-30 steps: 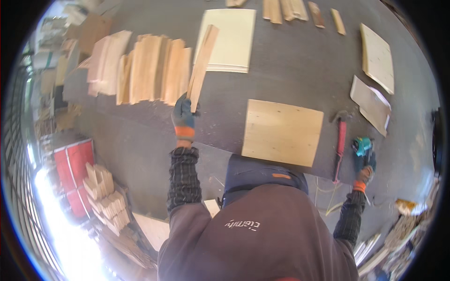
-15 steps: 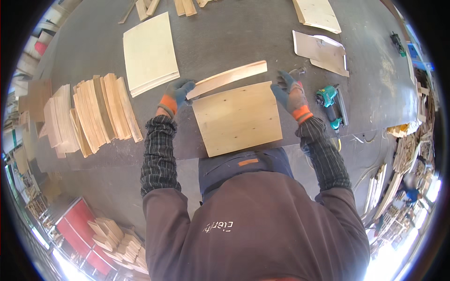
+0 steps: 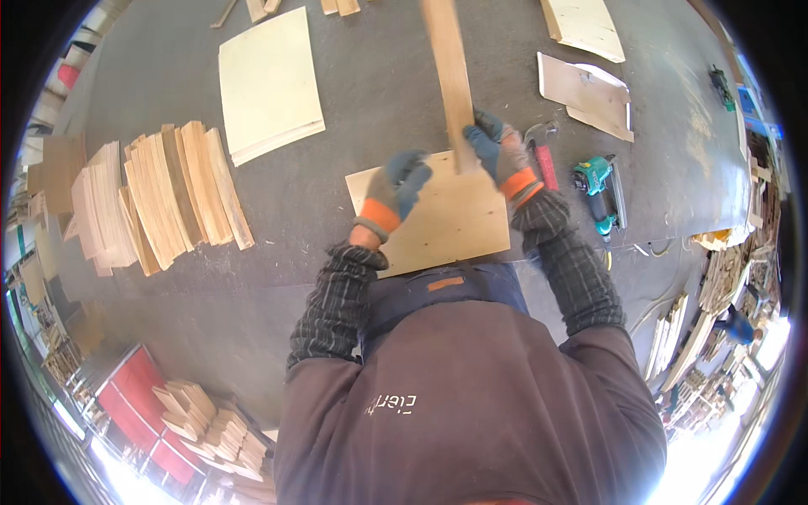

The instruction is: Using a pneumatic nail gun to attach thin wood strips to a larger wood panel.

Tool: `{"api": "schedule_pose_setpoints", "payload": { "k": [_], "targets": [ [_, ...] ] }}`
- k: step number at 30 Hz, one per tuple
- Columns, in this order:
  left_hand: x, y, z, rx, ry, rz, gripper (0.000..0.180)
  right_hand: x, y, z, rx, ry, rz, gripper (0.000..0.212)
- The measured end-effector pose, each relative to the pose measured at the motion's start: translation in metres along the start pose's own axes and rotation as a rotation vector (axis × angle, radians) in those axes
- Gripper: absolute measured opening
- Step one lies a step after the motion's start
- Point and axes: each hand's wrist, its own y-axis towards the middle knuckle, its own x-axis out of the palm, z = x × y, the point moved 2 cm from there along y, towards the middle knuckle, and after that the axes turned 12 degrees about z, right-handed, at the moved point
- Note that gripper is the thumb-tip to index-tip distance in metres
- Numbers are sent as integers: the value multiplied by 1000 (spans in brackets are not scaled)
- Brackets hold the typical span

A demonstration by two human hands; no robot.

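My right hand (image 3: pixel 502 156), in a grey-blue glove with an orange cuff, grips a long wooden strip (image 3: pixel 450 76) near its lower end. The strip stretches away from me and is smeared by motion. Over the left part of a rectangular plywood panel (image 3: pixel 454 219) hovers my left hand (image 3: pixel 397 187), gloved alike. Its fingers are bent but apart, and it holds nothing. The panel lies at the near edge of the table. Just right of my right hand is a hammer (image 3: pixel 545 158) with a red handle.
A green nail gun (image 3: pixel 598 189) rests at the right. Wooden strips (image 3: pixel 172 194) are stacked at the left. Plywood sheets (image 3: pixel 269 88) lie behind them. Brown-and-white sheet pieces (image 3: pixel 585 94) and another board stack (image 3: pixel 585 25) are at the far right.
The strip has swung from lying crosswise to pointing away from me, held by my right hand. My left hand has released it and moved right over the panel. The hammer shows more fully.
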Motion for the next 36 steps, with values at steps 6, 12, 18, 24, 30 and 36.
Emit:
{"api": "schedule_pose_setpoints", "payload": {
  "k": [6, 12, 18, 24, 30, 36],
  "targets": [
    [-129, 3, -24, 84, 60, 609, 44, -9, 61, -27, -301, -1118, -418, 36],
    [-121, 30, -45, 354, 389, 501, 38, -13, 75, 31, -419, -1120, -637, 39],
    [-122, 18, -34, 462, 775, 464, 29, 25, 48, 16, -425, -1197, -717, 27],
    [-115, 7, -31, 427, 863, 372, 27, -32, 38, 7, -467, -1061, -356, 31],
    [-103, -4, -49, 517, 696, 418, 22, -68, 8, 49, -344, -910, -212, 33],
    [-95, -4, -47, 555, 706, 472, 22, -67, -1, 58, -255, -876, -153, 32]
  ]
}}
